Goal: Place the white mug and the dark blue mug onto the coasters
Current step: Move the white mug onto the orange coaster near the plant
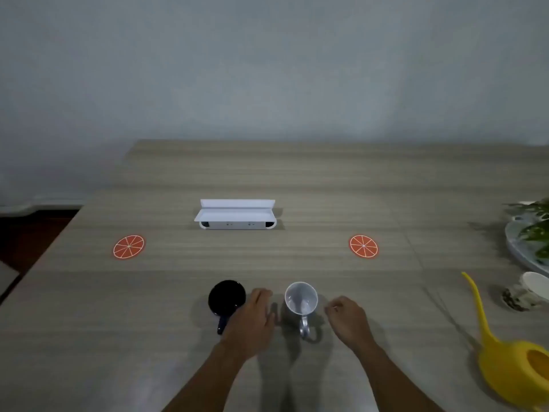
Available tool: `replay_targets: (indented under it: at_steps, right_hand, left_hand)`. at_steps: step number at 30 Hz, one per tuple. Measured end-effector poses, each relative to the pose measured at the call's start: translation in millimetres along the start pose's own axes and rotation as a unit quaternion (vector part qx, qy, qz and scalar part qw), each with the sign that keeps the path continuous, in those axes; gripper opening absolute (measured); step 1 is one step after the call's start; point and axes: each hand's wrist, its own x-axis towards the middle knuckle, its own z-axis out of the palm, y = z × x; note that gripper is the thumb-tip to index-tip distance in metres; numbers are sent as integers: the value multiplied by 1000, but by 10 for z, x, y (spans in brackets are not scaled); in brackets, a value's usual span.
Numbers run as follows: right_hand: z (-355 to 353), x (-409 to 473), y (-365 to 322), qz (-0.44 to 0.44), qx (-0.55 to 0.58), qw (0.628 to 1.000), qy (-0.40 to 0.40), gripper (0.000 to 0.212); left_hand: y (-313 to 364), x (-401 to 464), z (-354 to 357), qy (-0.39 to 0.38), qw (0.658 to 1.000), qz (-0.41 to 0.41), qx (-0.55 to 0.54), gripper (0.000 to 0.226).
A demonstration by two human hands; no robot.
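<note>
The dark blue mug (226, 297) stands upright on the wooden table (297, 179), its handle pointing toward me. To its right stands the white mug (301, 298), handle also toward me. My left hand (252, 319) hovers between the two mugs, just right of the blue one, fingers loosely together and holding nothing. My right hand (347, 319) is just right of the white mug, fingers curled and apart from it. Two orange-slice coasters lie farther back: the left coaster (128, 247) and the right coaster (363, 246). Both are bare.
A white socket box (236, 215) with a raised lid sits at the table's middle, between the coasters. A yellow watering can (511, 364) with a long spout lies at the right front. A potted plant on a plate (531, 233) and a small white dish (534, 285) stand at the right edge.
</note>
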Motion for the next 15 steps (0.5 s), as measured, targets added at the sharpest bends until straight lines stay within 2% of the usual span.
replay_targets:
  at_steps: [2,5,9,12,15]
  right_hand:
    - [46,-30,30,13,31,999,3,15]
    - [154,-113,38,19,75,996,-43,15]
    - [303,-182,96,40,145,987,-60,20]
    - [413,-242,149,65,177,978,-84,25]
    - [518,-261,188,79,223,967,-98,23]
  left_hand:
    - [-2,-21,72,-14,1000,-17,-12,42]
    - [-31,-83,207,-58,998,-38,-10,46]
    - [-91,-131,376,-87,996,-29,14,65]
    - [-136,-118,494,-91,992,-4,88,75]
    - [-172,-75,592,-82,993,-17,87,77]
